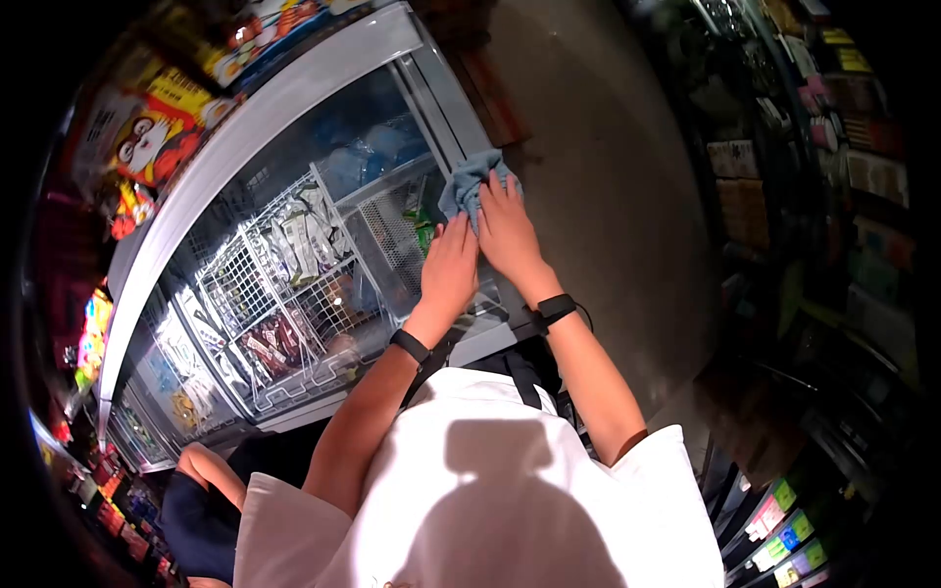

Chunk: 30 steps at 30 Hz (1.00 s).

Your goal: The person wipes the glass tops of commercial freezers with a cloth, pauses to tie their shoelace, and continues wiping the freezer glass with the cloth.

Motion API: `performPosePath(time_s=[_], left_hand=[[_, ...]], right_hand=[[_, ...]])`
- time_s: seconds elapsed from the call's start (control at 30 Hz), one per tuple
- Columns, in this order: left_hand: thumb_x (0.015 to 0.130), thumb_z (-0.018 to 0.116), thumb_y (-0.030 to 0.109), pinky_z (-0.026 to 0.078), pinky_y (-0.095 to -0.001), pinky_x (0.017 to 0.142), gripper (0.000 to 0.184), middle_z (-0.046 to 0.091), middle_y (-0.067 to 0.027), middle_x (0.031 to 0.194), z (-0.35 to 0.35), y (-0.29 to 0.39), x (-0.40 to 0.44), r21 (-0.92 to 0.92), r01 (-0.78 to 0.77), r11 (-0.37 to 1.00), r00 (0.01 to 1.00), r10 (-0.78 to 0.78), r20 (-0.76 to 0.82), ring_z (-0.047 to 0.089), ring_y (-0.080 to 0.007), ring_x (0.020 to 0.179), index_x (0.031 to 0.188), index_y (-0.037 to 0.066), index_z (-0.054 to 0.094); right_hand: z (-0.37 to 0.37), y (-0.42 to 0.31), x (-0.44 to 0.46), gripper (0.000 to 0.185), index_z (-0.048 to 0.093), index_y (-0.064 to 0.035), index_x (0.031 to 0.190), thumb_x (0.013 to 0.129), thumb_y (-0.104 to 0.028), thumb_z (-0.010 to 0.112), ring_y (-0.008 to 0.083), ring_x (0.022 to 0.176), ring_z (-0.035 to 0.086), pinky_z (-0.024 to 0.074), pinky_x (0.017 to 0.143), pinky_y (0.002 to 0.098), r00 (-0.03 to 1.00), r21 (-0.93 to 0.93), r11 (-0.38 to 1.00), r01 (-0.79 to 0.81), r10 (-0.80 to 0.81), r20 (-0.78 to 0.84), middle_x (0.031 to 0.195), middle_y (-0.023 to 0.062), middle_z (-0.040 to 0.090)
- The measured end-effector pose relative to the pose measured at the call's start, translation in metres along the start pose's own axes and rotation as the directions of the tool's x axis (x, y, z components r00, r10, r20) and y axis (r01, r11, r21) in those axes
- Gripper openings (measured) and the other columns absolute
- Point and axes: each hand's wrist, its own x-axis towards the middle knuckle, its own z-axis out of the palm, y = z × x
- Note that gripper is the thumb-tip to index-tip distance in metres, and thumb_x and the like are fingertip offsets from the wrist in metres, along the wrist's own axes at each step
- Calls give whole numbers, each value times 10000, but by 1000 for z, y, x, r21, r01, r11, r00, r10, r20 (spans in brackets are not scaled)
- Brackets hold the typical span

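A crumpled blue-grey cloth (469, 180) lies at the corner of the chest freezer's glass top, on the frame's right edge. My right hand (507, 230) presses down on it, fingers stretched over the folds. Beside it, my left hand (451, 267) rests palm down over the glass, its fingers extended and the tips at the cloth's near edge. Each wrist wears a black band. Under the glass of the freezer (284, 78), white wire baskets (235, 279) hold wrapped ice creams (299, 240). A green packet (423, 233) shows just left of my left fingertips.
Another person's bent arm (211, 470) and dark clothing are close at the lower left. Colourful packages (162, 142) stand behind the freezer's far edge. Bare floor (608, 176) runs along its right side, with stocked shelves (863, 176) beyond.
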Motion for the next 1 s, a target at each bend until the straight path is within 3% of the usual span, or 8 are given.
performPosePath(time_s=[0.1, 0.17, 0.3, 0.6, 0.67, 0.73, 0.8, 1.0], left_hand=[[801, 605, 39, 309, -480, 1183, 516, 513, -233, 1410, -3, -10, -21, -1, 100, 995, 989, -99, 106, 471, -384, 1341, 1299, -81, 545], [799, 607, 49, 306, -482, 1183, 499, 522, -242, 1391, -11, -12, -40, 71, 26, 997, 980, -39, 195, 468, -388, 1334, 1278, -80, 558], [828, 618, 110, 305, -483, 1182, 524, 522, -232, 1402, -17, -10, -76, 207, -82, 975, 994, 65, 87, 463, -388, 1337, 1315, -69, 545], [944, 587, 282, 255, -506, 1192, 544, 493, -202, 1452, -21, 0, -94, 157, 42, 987, 999, -45, 15, 423, -370, 1369, 1377, -40, 515], [938, 587, 287, 260, -502, 1190, 526, 508, -200, 1426, -10, -2, -88, 147, 5, 989, 1000, -1, -31, 421, -368, 1369, 1347, -41, 543], [888, 609, 259, 230, -496, 1211, 522, 544, -205, 1368, 3, -2, -81, 97, -188, 977, 977, 176, 121, 408, -360, 1392, 1316, -39, 578], [825, 632, 234, 240, -501, 1205, 524, 548, -218, 1368, 9, 2, -69, 96, -198, 976, 969, 180, 167, 421, -369, 1374, 1277, -30, 623], [888, 578, 215, 263, -515, 1191, 627, 415, -285, 1494, 4, -7, -1, 23, 184, 983, 970, -185, 158, 394, -442, 1381, 1449, -39, 455]], right_hand=[[11, -18, -19, 394, 520, 54, 1317, 940, -58, 546, 481, 1375, 410, 376, 1132, 490, 993, -8, 994, 108, -108, 44, 1532, 300, 363], [13, -29, -48, 394, 523, 52, 1315, 936, -48, 550, 478, 1367, 422, 387, 1121, 487, 995, -24, 995, 94, -94, 23, 1534, 298, 360], [16, -26, -93, 408, 535, 31, 1319, 918, -31, 584, 457, 1331, 465, 457, 1048, 471, 999, -74, 996, 42, -42, 4, 1540, 289, 353], [7, -28, -130, 406, 550, 7, 1326, 925, -47, 585, 450, 1302, 496, 477, 1026, 464, 1000, -139, 990, 19, -18, 5, 1527, 270, 387], [10, -32, -117, 400, 545, 18, 1328, 935, -51, 568, 470, 1303, 488, 464, 1041, 467, 1000, -86, 996, -17, 19, 18, 1519, 292, 388], [16, -32, -97, 392, 536, 37, 1327, 945, -52, 552, 488, 1314, 470, 453, 1052, 469, 1000, -56, 998, 2, -2, -3, 1519, 320, 370], [19, -32, -71, 379, 526, 61, 1319, 959, -58, 540, 499, 1335, 441, 445, 1060, 467, 1000, -12, 1000, 5, -5, 24, 1526, 338, 348], [21, -45, 18, 347, 542, 9, 1328, 1012, -130, 499, 469, 1313, 469, 466, 1022, 473, 998, 99, 994, -37, 31, 60, 1562, 283, 335]])
